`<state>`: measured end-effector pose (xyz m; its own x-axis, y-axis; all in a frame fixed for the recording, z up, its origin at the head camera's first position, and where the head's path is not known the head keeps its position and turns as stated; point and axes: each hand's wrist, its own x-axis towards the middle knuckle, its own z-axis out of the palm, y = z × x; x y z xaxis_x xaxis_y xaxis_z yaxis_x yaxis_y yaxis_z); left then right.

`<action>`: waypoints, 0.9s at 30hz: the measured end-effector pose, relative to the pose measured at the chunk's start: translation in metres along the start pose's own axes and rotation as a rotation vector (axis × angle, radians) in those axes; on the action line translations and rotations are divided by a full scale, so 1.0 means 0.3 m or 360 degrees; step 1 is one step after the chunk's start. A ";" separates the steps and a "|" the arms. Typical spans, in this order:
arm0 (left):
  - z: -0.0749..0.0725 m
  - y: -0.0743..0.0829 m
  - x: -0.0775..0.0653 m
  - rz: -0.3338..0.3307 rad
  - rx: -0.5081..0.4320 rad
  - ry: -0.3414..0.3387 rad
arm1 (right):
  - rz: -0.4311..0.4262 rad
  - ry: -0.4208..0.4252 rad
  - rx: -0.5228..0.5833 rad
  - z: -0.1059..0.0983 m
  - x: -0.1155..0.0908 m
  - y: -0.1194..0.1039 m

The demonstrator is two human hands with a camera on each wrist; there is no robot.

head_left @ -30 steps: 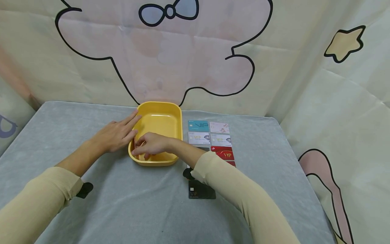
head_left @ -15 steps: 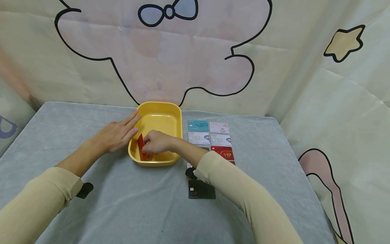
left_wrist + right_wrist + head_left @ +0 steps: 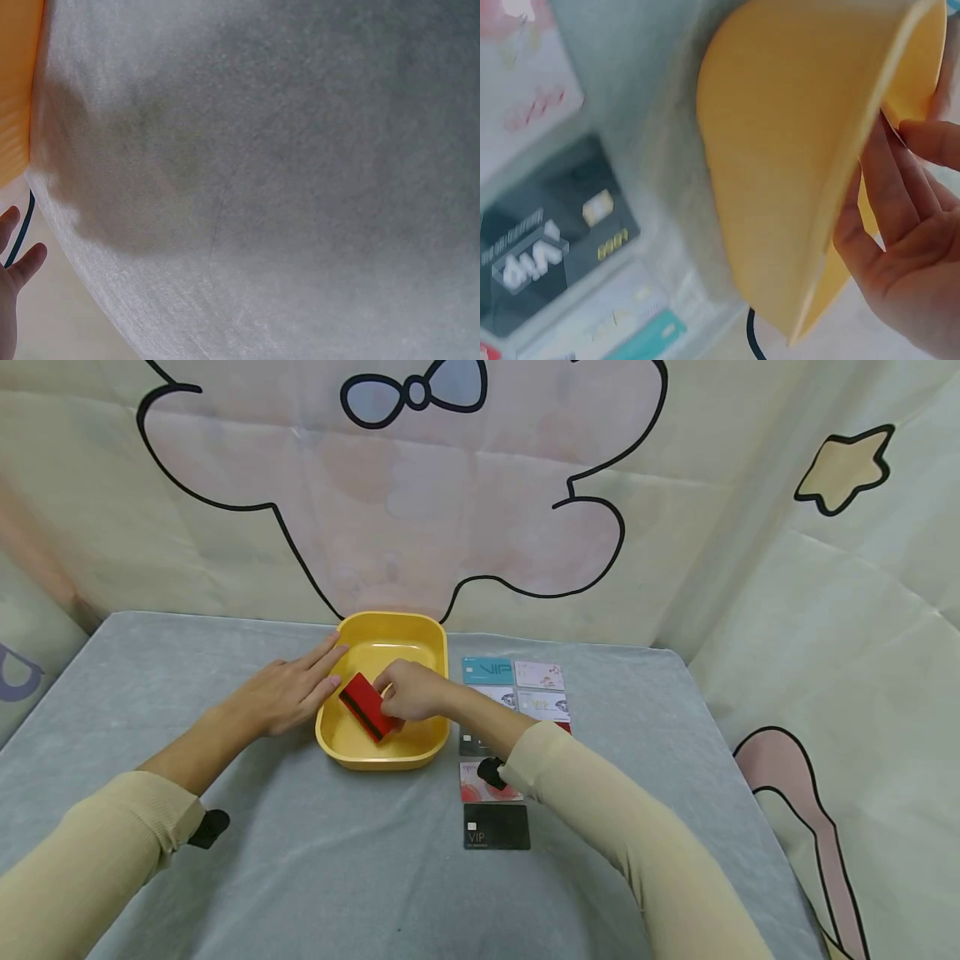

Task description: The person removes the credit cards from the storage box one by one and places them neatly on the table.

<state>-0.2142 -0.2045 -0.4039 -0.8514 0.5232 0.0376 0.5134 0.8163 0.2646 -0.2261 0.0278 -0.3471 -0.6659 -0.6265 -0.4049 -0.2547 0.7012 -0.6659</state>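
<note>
In the head view my right hand [image 3: 416,692] pinches a red card [image 3: 366,707] with a dark stripe, tilted inside a yellow tray [image 3: 382,763]. Straight fingers of my left hand [image 3: 291,692] rest on the tray's left rim. From the right wrist, the tray wall [image 3: 780,135] stands in front of part of my right hand [image 3: 907,255], where thumb and fingers meet at a thin edge; the card's face is hidden there. The left wrist view catches only a bit of my left hand [image 3: 19,277] beside the tray's orange-looking side [image 3: 16,90].
Right of the tray, cards lie in two columns: a teal VIP card [image 3: 487,670], a floral card [image 3: 539,675], a white card [image 3: 543,704], a pink-red card [image 3: 477,783] and a black VIP card [image 3: 497,827] among them. My right forearm covers some. A printed curtain [image 3: 712,527] stands behind the grey-covered table [image 3: 360,877].
The right hand has pulled the red card away from the tray's left wall, up and to the right, turning its striped face into view. The left hand has stayed on the rim.
</note>
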 end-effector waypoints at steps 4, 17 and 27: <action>0.001 0.001 0.003 -0.0016 0.0000 -0.0020 | -0.0047 0.0103 -0.0168 -0.033 -0.029 0.006; 0.001 0.000 0.004 -0.0028 -0.0001 -0.0033 | -0.0261 0.0344 -0.0306 -0.129 -0.127 0.033; 0.001 0.000 0.004 -0.0044 -0.0004 -0.0068 | -0.0266 0.0523 -0.0237 -0.182 -0.197 0.067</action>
<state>-0.2152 -0.2038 -0.4041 -0.8599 0.5104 -0.0112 0.4893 0.8302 0.2671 -0.2300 0.0975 -0.3023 -0.7895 -0.6108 -0.0602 -0.4615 0.6554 -0.5978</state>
